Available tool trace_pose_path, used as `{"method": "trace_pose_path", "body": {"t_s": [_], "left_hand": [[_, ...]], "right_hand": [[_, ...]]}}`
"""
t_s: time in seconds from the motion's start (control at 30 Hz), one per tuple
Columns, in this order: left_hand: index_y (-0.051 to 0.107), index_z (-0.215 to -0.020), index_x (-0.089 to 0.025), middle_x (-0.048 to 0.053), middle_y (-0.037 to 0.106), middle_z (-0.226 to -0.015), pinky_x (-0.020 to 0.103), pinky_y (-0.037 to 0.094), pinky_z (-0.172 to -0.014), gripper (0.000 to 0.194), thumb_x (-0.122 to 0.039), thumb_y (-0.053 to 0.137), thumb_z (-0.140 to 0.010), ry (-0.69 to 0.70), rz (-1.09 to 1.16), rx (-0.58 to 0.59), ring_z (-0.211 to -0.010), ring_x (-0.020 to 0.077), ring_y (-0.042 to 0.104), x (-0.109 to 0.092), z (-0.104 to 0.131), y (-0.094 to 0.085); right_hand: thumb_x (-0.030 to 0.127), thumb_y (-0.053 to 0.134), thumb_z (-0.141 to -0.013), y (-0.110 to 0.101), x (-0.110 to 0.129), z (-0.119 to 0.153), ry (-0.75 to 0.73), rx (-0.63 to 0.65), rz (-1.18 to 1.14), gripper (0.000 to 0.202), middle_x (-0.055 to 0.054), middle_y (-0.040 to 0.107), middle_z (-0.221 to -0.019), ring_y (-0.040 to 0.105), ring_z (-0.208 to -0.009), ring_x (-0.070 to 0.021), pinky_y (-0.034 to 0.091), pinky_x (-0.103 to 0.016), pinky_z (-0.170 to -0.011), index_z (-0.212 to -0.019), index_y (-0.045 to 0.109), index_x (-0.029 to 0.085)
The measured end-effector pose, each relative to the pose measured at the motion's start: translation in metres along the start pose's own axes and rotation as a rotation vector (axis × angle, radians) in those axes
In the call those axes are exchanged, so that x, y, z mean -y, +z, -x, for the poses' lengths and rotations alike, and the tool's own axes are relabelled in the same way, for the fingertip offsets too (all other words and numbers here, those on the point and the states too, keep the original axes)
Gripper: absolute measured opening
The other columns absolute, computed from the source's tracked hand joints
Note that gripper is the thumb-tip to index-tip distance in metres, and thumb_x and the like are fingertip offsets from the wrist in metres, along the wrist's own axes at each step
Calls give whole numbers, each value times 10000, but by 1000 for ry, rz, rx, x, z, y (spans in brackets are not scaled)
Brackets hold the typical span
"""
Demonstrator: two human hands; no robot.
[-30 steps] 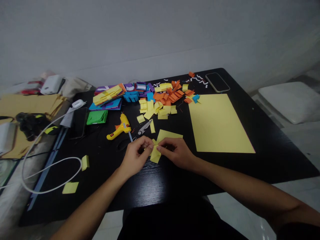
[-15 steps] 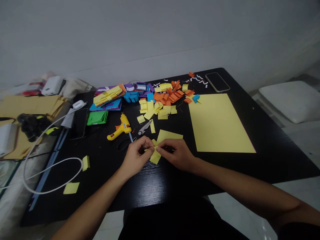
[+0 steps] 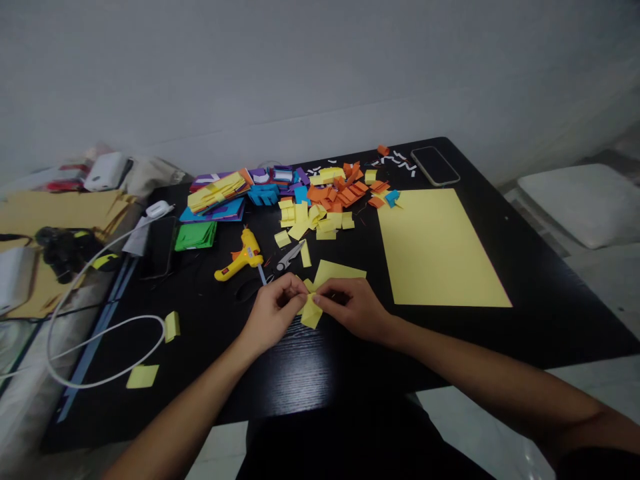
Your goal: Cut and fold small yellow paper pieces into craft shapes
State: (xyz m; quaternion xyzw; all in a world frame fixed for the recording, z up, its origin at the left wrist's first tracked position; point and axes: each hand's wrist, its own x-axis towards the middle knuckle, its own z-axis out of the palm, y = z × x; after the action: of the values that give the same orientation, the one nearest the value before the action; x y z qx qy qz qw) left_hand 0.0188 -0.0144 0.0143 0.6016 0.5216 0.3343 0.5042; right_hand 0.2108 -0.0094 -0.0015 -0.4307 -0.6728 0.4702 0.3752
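A hot glue gun [image 3: 242, 256] in smooth yellow plastic lies on a black tabletop [image 3: 360, 363] with wood-like grain, glossy where light strikes it. Just right of the glue gun, scissors [image 3: 290, 257] have grey metal blades; to its front right is matt, folded yellow paper [image 3: 311, 317]. Farther right lies a large yellow paper sheet [image 3: 445, 250], smooth and matt. Behind and right are creased orange paper pieces [image 3: 349, 193]. Left of the glue gun: folded green paper [image 3: 195, 237], a smooth, plastic-looking white cable [image 3: 164, 328], dull brown paper [image 3: 65, 205].
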Motion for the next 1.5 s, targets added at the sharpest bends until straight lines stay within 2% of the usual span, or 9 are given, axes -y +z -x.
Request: {"method": "trace_pose_path", "body": {"t_s": [0.37,0.53,0.73,1.03,1.3,1.5], "left_hand": [[594,-728,-160,-35,528,-630,230,342,-570,127,-261,658,-772,-15,57,-20,-593,111,454,-1,0,2],[610,-729,-160,-26,532,-641,237,350,-587,122,-262,618,-795,-14,32,-24,-613,123,462,-1,-1,0],[662,-853,-156,2,607,-752,247,384,-642,151,-295,605,-848,-3,45,-21,-690,141,517,-2,-2,-2],[619,-768,-161,-34,500,-639,231,333,-575,172,-309,640,-852,8,-2,0,-601,115,436,2,-1,2],[628,-773,-157,-32,514,-642,233,365,-583,151,-286,639,-850,37,-15,55,-603,116,457,3,0,2],[613,-761,-155,-29,528,-638,228,369,-577,138,-271,631,-832,21,-18,54,-596,112,472,2,-1,2]], "right_hand": [[230,661,-882,2,-1,1,-37,-10,29,162,-9,707,-682,586,-601,-109,427,-212,-580,-775,752,150],[230,668,-875,1,0,1,-37,-9,29,161,-7,703,-681,590,-614,-112,434,-217,-599,-761,749,151],[273,682,-863,0,-4,-1,61,-19,-77,165,-10,709,-691,595,-606,-118,453,-223,-592,-773,753,154],[269,680,-862,0,0,-1,40,5,-39,163,1,679,-667,553,-587,-103,421,-215,-569,-769,743,151],[256,647,-873,0,-1,-2,38,23,-45,170,4,652,-663,538,-593,-103,414,-213,-564,-759,718,152],[252,602,-865,-1,-1,-2,52,48,-44,180,-4,649,-659,543,-597,-110,415,-219,-566,-767,710,147]]}}
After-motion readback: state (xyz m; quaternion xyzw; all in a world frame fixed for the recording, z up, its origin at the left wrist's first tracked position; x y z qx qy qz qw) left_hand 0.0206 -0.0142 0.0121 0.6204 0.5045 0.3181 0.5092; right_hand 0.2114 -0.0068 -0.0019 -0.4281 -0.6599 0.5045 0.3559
